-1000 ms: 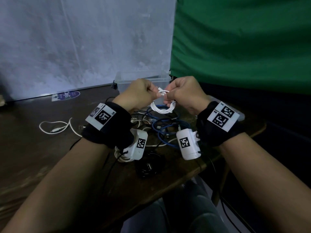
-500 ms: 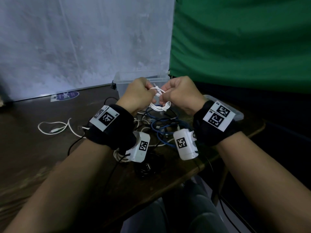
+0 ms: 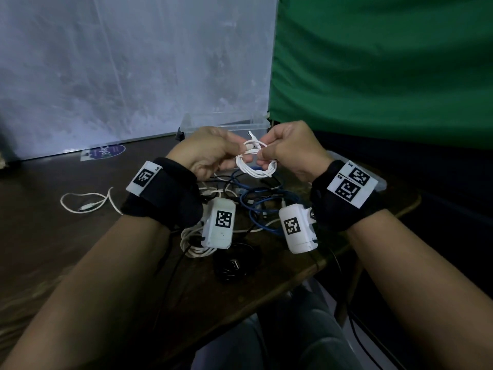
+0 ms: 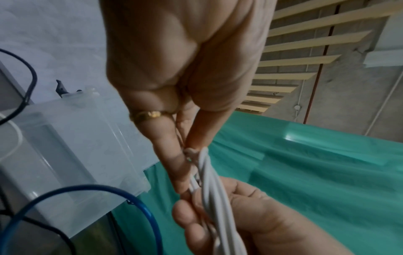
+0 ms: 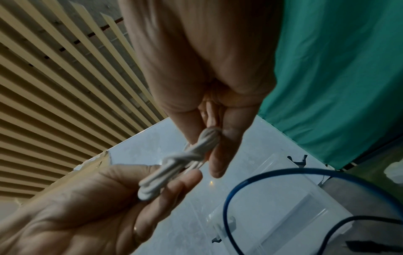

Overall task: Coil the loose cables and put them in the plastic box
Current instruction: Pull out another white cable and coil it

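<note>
Dark wooden table (image 3: 80,249): both hands, left hand (image 3: 210,153) and right hand (image 3: 292,150), pinch the white cable coil (image 3: 256,166) above the tangle, before the plastic box (image 3: 226,125). Tuck its end firmly so loops hold.

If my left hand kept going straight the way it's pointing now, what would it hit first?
Most likely your right hand: the left hand points across at it, both pinching the white cable coil between them. The clear plastic box sits farther back, though depth is hard to judge.

Your white cable (image 3: 256,166): smooth, matt plastic sheath. Plastic box (image 3: 226,124): frosted, translucent. Table (image 3: 53,236): dark worn wood.
</note>
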